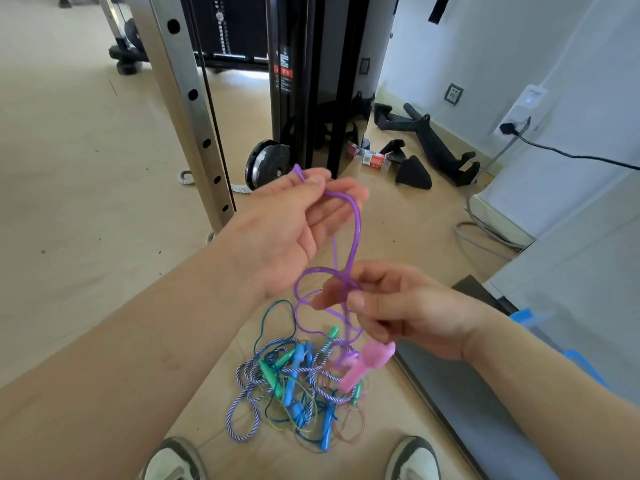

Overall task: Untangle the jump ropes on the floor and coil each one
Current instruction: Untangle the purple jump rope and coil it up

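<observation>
A thin purple jump rope [355,230] hangs between my two hands above the floor. My left hand [291,226] pinches its upper end between thumb and forefinger. Lower down, my right hand [398,313] pinches a knotted loop of the same rope. Pink handles [367,365] dangle from the rope just below my right hand. On the floor beneath lies a tangled pile of jump ropes [291,389]: a purple-and-white braided one, with blue and green handles and thin green and pinkish cords mixed together.
A perforated steel upright [194,109] and a black gym machine [308,81] stand ahead. Black handle attachments [436,147] lie by the wall at right, with a plugged-in cable [554,150]. A dark mat [457,393] runs along the right. My shoes [412,459] flank the pile.
</observation>
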### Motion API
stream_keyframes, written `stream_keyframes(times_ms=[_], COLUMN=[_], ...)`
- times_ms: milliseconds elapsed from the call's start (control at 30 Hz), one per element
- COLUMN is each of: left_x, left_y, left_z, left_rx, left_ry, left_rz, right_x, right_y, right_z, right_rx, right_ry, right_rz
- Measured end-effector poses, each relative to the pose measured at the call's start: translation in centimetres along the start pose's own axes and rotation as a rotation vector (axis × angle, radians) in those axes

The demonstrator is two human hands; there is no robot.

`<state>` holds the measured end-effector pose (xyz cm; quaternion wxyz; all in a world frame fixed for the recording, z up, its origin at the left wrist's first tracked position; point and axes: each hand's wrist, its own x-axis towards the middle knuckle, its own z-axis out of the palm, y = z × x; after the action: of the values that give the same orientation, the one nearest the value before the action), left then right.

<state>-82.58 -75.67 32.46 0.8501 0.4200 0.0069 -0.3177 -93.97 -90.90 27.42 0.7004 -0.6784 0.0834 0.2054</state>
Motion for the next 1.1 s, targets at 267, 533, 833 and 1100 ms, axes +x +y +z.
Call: stream_keyframes(times_ms=[267, 533, 833, 1100], left_x=[0.6, -1.4, -1.0, 0.1], left_y=[-0.7, -4.5, -3.8, -3.5], left_z=[-3.3, -4.4, -2.5, -4.5], left_rx=[1.076, 1.528, 1.159, 1.226], left_ry=[0.097, -0.445, -0.374, -0.111], left_rz=[-0.003, -0.135, -0.057, -0.202], right_x=[1.6, 2.0, 2.0, -0.2], right_y=[-0.8, -3.6, -2.4, -0.4], right_z=[1.1, 1.6, 0.4, -1.2], right_rx=[0.11, 0.522, 0.542, -0.242], right_ry=[0.47, 0.35, 0.518, 0.668], right_rz=[-0.065, -0.144, -0.082, 0.079])
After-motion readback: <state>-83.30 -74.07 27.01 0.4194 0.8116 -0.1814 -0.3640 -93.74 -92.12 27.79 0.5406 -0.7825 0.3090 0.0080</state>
